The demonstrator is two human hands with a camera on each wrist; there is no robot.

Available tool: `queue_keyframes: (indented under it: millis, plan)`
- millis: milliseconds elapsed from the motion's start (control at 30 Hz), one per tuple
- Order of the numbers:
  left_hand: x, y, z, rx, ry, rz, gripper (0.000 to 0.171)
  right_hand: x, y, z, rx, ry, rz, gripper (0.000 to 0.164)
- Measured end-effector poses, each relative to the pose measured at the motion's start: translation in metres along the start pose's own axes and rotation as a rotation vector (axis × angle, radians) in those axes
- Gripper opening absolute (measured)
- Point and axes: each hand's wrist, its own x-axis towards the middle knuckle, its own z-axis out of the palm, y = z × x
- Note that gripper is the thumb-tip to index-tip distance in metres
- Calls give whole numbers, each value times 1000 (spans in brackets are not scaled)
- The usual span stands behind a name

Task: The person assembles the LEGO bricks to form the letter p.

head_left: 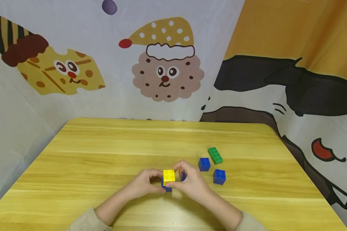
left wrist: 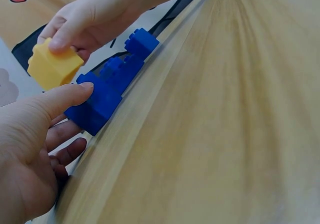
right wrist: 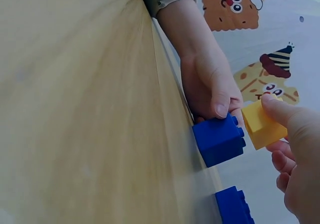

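The table's (head_left: 75, 154) left edge lies well apart from the left hand (head_left: 143, 183), which grips a blue block (left wrist: 97, 109); just above that, the right hand (head_left: 193, 183) pinches a yellow block (head_left: 169, 175); then a green block (head_left: 215, 155) (well inside the right edge).

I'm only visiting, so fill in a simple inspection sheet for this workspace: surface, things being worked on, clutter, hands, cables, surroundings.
Surface: wood-grain table.
Job's things: yellow brick held over the gripped blue brick.
Clutter: green brick, back blue brick and rightmost blue brick lie to the right; a half-hidden blue brick sits behind the right hand.
Hands: right pinches the yellow brick; left hand grips the blue one beneath.
Cables: nothing seen.
Surroundings: cartoon-printed backdrop beyond the table.
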Motion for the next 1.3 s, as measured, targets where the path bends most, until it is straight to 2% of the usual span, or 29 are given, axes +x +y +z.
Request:
queue_keyframes:
  millis: [533, 833, 1300]
  plan:
    - [1, 0, 1, -5, -13, 9, 30, -1, 7, 5, -26, -1, -14, 39]
    - [1, -2, 2, -5, -10, 17, 32, -1, 6, 6, -96, -8, -40, 40]
    - [0, 2, 0, 0, -10, -9, 31, 1, 5, 5, -96, -36, -78, 37]
